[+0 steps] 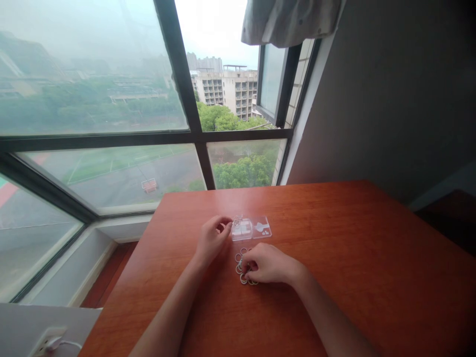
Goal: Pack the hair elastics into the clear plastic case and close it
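Note:
A small clear plastic case (251,228) lies opened flat on the red-brown wooden table (334,238), its lid to the right. My left hand (212,239) rests at the case's left edge, fingers curled in a pinch near a small metal ring there. My right hand (268,264) lies knuckles up over a cluster of several small metal rings (242,268), fingers curled down onto them. What the fingertips grip is hidden.
A large window (186,134) with dark frames stands beyond the table's far edge, with a sill and a gap to the floor at the left. A grey wall is at the right. A wall socket with a white plug (50,342) sits at the lower left.

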Demonstrator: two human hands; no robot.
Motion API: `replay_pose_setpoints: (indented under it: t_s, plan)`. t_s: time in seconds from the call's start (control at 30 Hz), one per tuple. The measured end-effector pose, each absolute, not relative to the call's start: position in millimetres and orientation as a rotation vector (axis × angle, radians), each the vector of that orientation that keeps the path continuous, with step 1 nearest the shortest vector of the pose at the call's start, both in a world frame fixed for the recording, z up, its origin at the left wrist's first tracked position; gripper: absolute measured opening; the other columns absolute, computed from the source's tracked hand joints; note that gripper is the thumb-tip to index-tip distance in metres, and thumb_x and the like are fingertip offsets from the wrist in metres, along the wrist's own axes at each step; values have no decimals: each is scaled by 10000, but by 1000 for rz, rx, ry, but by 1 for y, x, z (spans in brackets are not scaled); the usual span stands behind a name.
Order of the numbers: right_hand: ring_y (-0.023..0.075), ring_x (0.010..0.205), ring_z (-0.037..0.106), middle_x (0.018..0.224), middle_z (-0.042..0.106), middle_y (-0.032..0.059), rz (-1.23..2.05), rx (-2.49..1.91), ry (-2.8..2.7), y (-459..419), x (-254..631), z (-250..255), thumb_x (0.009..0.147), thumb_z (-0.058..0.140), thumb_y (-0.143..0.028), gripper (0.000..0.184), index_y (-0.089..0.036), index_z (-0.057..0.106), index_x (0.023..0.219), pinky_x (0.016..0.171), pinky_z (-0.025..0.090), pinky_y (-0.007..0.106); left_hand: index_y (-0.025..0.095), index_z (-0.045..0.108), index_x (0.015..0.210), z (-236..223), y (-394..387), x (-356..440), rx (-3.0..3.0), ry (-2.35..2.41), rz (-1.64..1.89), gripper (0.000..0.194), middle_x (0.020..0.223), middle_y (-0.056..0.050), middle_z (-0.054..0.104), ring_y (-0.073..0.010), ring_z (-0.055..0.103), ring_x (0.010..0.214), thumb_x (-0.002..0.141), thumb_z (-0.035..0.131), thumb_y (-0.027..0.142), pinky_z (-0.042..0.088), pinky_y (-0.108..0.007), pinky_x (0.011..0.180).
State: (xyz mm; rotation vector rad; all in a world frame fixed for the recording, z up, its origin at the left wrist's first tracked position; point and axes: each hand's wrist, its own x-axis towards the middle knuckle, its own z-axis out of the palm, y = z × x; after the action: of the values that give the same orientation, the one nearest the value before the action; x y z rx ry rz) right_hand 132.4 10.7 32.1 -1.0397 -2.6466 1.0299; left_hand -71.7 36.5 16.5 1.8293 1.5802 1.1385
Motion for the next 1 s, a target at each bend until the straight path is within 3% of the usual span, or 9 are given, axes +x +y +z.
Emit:
replay_pose_setpoints:
  t_s: [0.33,1.0]
  plan:
    - [116,620,565,698,684,-31,1052,-1028,-2619,12,135,31,696,644,-185,225,-256,761,874,546,331,191,168,680,868,15,36,-73,1865,1571,1131,188,809,-42,694,-141,586,662,844,541,291,438,-245,590]
    - [95,586,508,647,618,-17,1004,-1132,-2410,19,140,32,743,609,-159,99,-166,703,774,539,315,189,169,682,865,20,34,-70,1878,1545,1125,169,765,-30,682,-136,588,655,839,552,274,440,-234,580]
